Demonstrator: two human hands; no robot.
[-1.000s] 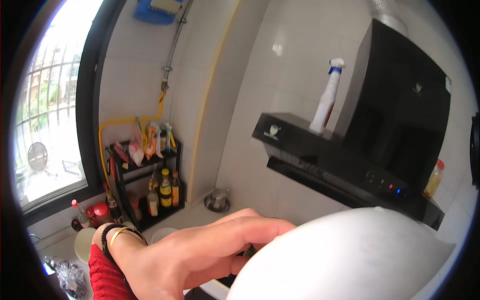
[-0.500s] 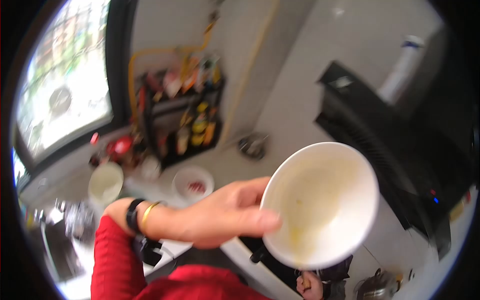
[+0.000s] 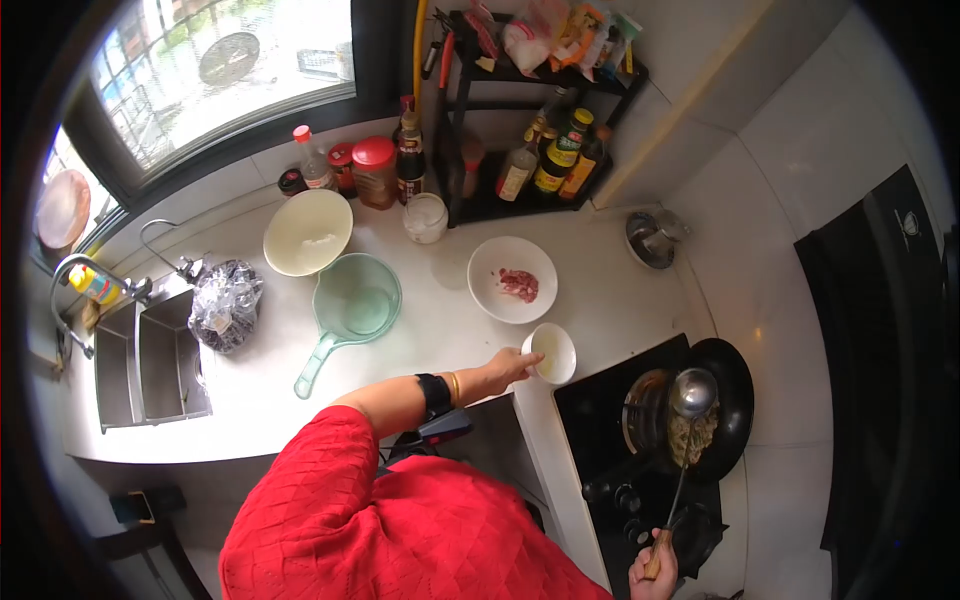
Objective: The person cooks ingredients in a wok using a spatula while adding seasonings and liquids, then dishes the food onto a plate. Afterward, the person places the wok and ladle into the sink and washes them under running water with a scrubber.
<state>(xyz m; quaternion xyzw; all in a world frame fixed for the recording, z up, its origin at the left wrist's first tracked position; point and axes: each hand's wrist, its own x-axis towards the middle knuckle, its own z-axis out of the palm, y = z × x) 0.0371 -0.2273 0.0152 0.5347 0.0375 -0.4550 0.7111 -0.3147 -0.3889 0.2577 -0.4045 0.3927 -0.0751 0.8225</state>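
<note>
My left hand (image 3: 507, 370) grips the near rim of a small white bowl (image 3: 562, 352), thumb inside, low over the counter edge beside the stove. Traces of yellowish residue show in the bowl. At the lower right my right hand (image 3: 655, 578) is closed round the wooden handle of a metal ladle (image 3: 692, 393). The ladle's head is over a black wok (image 3: 738, 375) on the stove, above some cooked food (image 3: 693, 437). Just behind the small bowl stands a larger white bowl (image 3: 487, 262) with pieces of reddish meat (image 3: 518, 285).
A green strainer-shaped scoop (image 3: 355, 300) and a cream bowl (image 3: 300, 225) stand left on the counter, near a plastic-wrapped bundle (image 3: 225, 308) and the sink (image 3: 165, 360). Bottles and a black rack (image 3: 500, 95) line the back. The range hood (image 3: 885, 350) overhangs at right.
My left hand has lowered the small white bowl from close to the camera to near the counter. The view has shifted, bringing the wok and ladle into sight.
</note>
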